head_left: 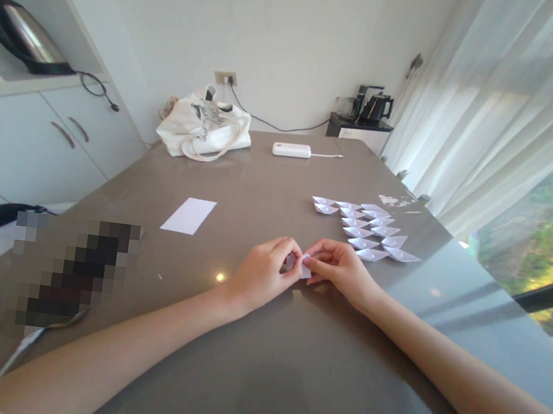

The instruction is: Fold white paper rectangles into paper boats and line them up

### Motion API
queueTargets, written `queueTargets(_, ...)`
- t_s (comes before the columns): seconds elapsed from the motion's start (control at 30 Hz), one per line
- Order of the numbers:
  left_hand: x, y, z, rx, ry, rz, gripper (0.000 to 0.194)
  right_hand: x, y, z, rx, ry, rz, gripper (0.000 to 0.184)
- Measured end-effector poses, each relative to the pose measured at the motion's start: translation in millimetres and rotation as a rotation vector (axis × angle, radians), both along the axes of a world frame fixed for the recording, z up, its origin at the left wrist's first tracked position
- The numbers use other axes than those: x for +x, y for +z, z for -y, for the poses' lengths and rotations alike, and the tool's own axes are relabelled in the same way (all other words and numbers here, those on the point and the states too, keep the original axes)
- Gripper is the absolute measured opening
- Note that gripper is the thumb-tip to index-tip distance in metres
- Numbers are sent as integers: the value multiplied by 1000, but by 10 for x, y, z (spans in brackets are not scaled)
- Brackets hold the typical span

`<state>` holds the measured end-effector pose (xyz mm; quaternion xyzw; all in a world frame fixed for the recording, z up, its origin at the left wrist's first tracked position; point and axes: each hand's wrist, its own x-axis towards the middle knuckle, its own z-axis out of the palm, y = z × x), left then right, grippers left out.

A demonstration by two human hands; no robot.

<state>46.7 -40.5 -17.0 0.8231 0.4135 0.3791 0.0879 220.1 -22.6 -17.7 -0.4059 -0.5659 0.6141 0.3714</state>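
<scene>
Between my two hands, just above the table, is a small folded piece of white paper (305, 271). My left hand (269, 263) pinches its left side, and my right hand (337, 268) grips its right side between thumb and fingers. Much of the paper is hidden behind the fingers. To the right, beyond my right hand, several folded white paper boats (355, 232) stand close together in rows. A flat sheet of white paper (189, 216) lies to the left of my left hand.
Paper scraps (398, 201) lie behind the boats on the brown table (268, 192). Toward the far edge are a white bag (215, 132) and a white power strip-like block (291, 150) with a cable. A blurred-out dark item (80, 270) sits at the left.
</scene>
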Motion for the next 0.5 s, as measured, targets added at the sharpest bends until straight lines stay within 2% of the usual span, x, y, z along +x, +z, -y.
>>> queueTargets(0.3,22,-5,47,106,-35,-135,8,-7,-11,22,54,-5,-10,26)
queueTargets(0.5,5,-12,12,-29,-26,58,5,3,15,15,42,-16,-49,29)
